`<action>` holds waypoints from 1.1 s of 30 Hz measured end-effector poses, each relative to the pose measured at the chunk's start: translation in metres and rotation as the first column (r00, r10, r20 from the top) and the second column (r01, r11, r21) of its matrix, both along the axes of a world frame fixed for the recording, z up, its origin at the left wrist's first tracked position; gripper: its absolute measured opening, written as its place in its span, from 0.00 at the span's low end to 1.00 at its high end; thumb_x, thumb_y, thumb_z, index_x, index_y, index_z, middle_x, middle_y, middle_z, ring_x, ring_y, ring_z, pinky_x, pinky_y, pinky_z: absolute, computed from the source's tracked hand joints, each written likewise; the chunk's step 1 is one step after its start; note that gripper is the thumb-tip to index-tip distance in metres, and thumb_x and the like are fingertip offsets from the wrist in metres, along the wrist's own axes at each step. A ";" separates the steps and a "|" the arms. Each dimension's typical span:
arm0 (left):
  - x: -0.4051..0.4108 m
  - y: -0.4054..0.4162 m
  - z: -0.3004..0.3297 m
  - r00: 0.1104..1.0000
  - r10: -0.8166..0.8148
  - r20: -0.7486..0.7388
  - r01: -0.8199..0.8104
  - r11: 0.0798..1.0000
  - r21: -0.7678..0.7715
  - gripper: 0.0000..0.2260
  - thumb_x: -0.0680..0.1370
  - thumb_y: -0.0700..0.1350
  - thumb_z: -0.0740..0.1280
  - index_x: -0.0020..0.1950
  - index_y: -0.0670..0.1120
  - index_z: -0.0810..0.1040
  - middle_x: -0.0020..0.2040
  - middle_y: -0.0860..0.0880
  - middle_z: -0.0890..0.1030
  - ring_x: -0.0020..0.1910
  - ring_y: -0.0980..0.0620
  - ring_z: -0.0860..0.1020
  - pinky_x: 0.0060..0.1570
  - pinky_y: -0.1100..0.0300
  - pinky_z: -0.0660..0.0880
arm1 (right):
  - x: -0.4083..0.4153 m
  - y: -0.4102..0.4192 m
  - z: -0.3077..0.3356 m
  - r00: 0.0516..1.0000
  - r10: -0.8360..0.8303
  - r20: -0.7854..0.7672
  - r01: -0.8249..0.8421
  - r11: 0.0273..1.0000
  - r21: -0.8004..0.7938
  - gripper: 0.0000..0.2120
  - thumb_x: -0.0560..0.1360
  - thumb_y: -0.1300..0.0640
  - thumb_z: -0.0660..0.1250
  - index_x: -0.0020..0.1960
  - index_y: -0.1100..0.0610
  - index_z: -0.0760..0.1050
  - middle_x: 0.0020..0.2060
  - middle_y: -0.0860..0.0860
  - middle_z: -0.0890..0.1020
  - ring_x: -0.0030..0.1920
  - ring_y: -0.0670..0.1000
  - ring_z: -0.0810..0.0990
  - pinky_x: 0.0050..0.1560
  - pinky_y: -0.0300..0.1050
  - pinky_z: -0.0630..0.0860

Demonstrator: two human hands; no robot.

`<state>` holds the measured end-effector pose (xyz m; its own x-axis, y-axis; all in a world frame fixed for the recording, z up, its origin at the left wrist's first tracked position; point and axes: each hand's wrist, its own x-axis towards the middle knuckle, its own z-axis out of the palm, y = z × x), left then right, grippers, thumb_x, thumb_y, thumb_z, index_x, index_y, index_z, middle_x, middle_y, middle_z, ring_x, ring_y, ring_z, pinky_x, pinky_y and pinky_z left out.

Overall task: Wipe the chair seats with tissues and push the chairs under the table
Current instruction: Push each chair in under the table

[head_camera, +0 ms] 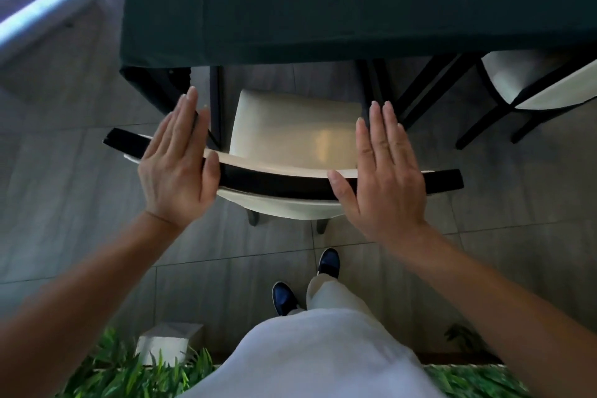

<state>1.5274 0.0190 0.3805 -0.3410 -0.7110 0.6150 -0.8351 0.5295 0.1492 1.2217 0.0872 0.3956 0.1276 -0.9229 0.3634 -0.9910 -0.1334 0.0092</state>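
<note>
Your left hand (pixel 176 160) and right hand (pixel 384 171) both lie flat with straight fingers over the dark top rail (pixel 277 181) of the chair (pixel 292 136), one near each end, grasping nothing; whether the palms actually press the rail or hover just above it is hard to say from the head view. That chair sits at about 12 o'clock from your feet, its cream seat mostly out in the open, only its far edge near the hanging edge of the bench (pixel 323 3) with its dark green cloth. To push well, I would keep the pressure even on both ends so the chair runs straight, and steer it between the black bench legs (pixel 215 103) at 11 o'clock and those at 1 o'clock. A second chair (pixel 529 81) at 2 o'clock looks already partly tucked in, and the frame edge cuts it off. No tissue shows anywhere, so you cannot confirm the seat was wiped. The chair's front legs are hidden beneath the seat, and the space under the bench is too dark to read.
</note>
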 end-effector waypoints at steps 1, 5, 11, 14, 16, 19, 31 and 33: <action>-0.005 0.001 0.001 1.000 0.005 -0.008 -0.005 1.000 0.007 0.23 0.85 0.47 0.54 0.78 0.36 0.68 0.79 0.36 0.67 0.78 0.41 0.67 0.72 0.41 0.71 | -0.007 -0.003 -0.001 1.000 0.013 -0.012 -0.013 1.000 -0.007 0.38 0.85 0.37 0.50 0.81 0.67 0.57 0.81 0.64 0.57 0.83 0.62 0.53 0.81 0.61 0.58; -0.047 0.006 0.004 0.999 0.028 0.025 -0.030 0.998 0.061 0.24 0.85 0.47 0.56 0.77 0.36 0.68 0.78 0.37 0.68 0.79 0.40 0.66 0.74 0.41 0.68 | -0.052 -0.019 0.003 0.999 0.009 -0.037 -0.011 0.999 -0.044 0.36 0.85 0.41 0.52 0.81 0.66 0.56 0.82 0.64 0.56 0.83 0.62 0.52 0.81 0.62 0.55; -0.061 -0.001 0.000 0.996 0.062 0.063 -0.065 0.997 0.051 0.25 0.83 0.48 0.57 0.78 0.37 0.67 0.78 0.39 0.68 0.79 0.40 0.65 0.77 0.39 0.64 | -0.069 -0.026 -0.002 0.999 0.019 -0.043 -0.024 0.992 -0.127 0.33 0.85 0.45 0.55 0.81 0.67 0.58 0.81 0.65 0.58 0.82 0.64 0.54 0.81 0.64 0.55; -0.045 -0.016 -0.004 0.995 0.043 0.088 -0.046 0.998 0.040 0.25 0.84 0.49 0.55 0.78 0.37 0.67 0.78 0.38 0.68 0.80 0.40 0.63 0.77 0.39 0.63 | -0.054 -0.031 -0.003 0.999 0.036 -0.009 -0.036 0.991 -0.131 0.32 0.85 0.47 0.54 0.81 0.67 0.58 0.81 0.66 0.58 0.82 0.64 0.54 0.81 0.64 0.55; -0.033 -0.029 -0.002 0.993 0.069 0.100 -0.076 0.995 0.071 0.26 0.84 0.49 0.53 0.78 0.36 0.67 0.79 0.38 0.67 0.81 0.39 0.62 0.78 0.39 0.62 | -0.040 -0.036 -0.004 0.999 0.050 0.019 -0.047 0.990 -0.134 0.31 0.86 0.48 0.53 0.81 0.68 0.58 0.81 0.66 0.58 0.82 0.64 0.54 0.81 0.64 0.56; -0.025 -0.034 0.008 0.988 0.088 0.127 -0.102 0.988 0.112 0.26 0.84 0.49 0.53 0.77 0.34 0.67 0.79 0.36 0.66 0.81 0.37 0.61 0.78 0.39 0.61 | -0.028 -0.042 -0.007 0.998 0.054 0.029 -0.049 0.987 -0.155 0.30 0.86 0.49 0.53 0.80 0.67 0.59 0.80 0.66 0.59 0.82 0.64 0.54 0.80 0.63 0.58; -0.084 -0.043 0.027 0.934 -0.027 0.356 -0.069 0.965 0.253 0.28 0.83 0.51 0.48 0.79 0.38 0.67 0.81 0.41 0.63 0.83 0.41 0.53 0.81 0.41 0.51 | -0.085 -0.066 -0.007 0.999 -0.006 0.049 0.020 0.958 -0.286 0.30 0.78 0.53 0.61 0.77 0.64 0.69 0.78 0.62 0.67 0.81 0.62 0.62 0.79 0.65 0.59; -0.081 -0.045 0.024 0.941 0.016 0.337 -0.085 0.978 0.191 0.27 0.82 0.50 0.52 0.77 0.37 0.69 0.80 0.41 0.66 0.83 0.40 0.55 0.81 0.38 0.51 | -0.083 -0.066 -0.011 0.997 -0.040 0.061 0.055 0.959 -0.278 0.31 0.77 0.53 0.62 0.78 0.65 0.67 0.78 0.62 0.66 0.81 0.63 0.61 0.80 0.64 0.58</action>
